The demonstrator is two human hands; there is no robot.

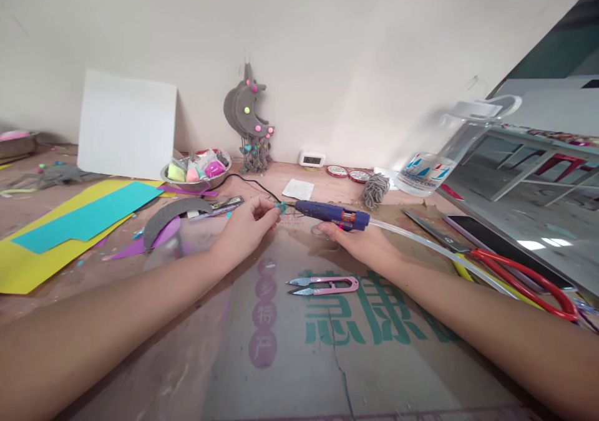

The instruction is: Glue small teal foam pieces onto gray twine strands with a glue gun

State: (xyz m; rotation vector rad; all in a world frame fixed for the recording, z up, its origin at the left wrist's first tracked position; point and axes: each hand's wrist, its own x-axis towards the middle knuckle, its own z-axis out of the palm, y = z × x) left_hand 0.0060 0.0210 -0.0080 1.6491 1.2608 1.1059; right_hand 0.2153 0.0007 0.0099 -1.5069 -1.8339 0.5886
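My left hand (247, 222) pinches a small teal piece (281, 207) at its fingertips, over the cardboard sheet (299, 340). My right hand (362, 239) grips a blue glue gun (333, 213), its nozzle pointing left and almost touching the teal piece. A clear glue stick (421, 240) sticks out of the gun's back to the right. Pink thread snips (322, 285) lie on the cardboard just in front of both hands.
Yellow felt (28, 259) and teal felt (87, 216) lie at left with a grey felt arc (175, 212). A bowl of coloured bits (196, 170) and a grey moon ornament (248, 118) stand behind. Red scissors (528, 277), a phone (496, 243) and a plastic bottle (449, 153) are at right.
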